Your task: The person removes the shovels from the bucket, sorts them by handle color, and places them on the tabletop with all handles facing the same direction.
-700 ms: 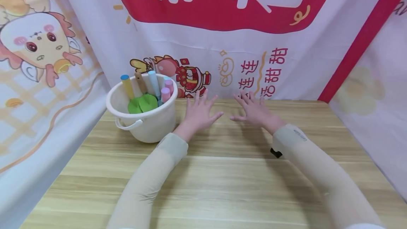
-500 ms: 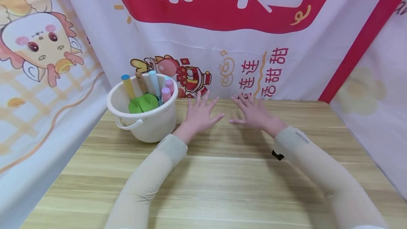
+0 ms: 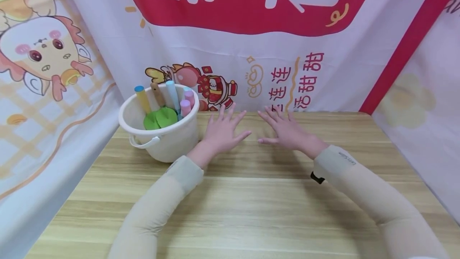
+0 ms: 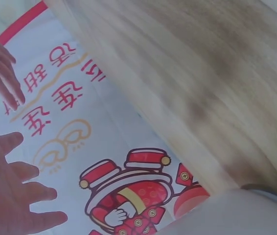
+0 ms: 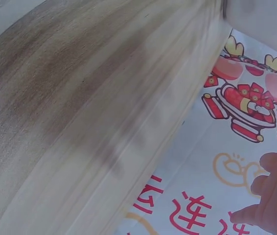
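My left hand (image 3: 220, 134) is spread above the far part of the wooden table (image 3: 244, 211), just right of a white bucket (image 3: 172, 147). Its fingers are straight and hold nothing. Facing it, my right hand (image 3: 287, 133) is likewise spread, fingers apart, with a gap between the two thumbs. In the left wrist view the left hand (image 4: 11, 191) shows at the lower left edge; the right wrist view has the right hand (image 5: 275, 191) along its right side. Inside the bucket stand tools with yellow, brown, blue and pink handles, and a green leaf-shaped piece (image 3: 166, 117).
A printed white and red cloth (image 3: 230, 47) hangs behind the table's far edge. More patterned cloth (image 3: 46, 139) lines the left side, and pale cloth (image 3: 424, 103) the right. The bucket's handle (image 3: 145, 143) hangs down at its front.
Both forearms have shifted slightly outward, the left one to the left and the right one to the right. The hands stay spread, and the bucket keeps its place on the table.
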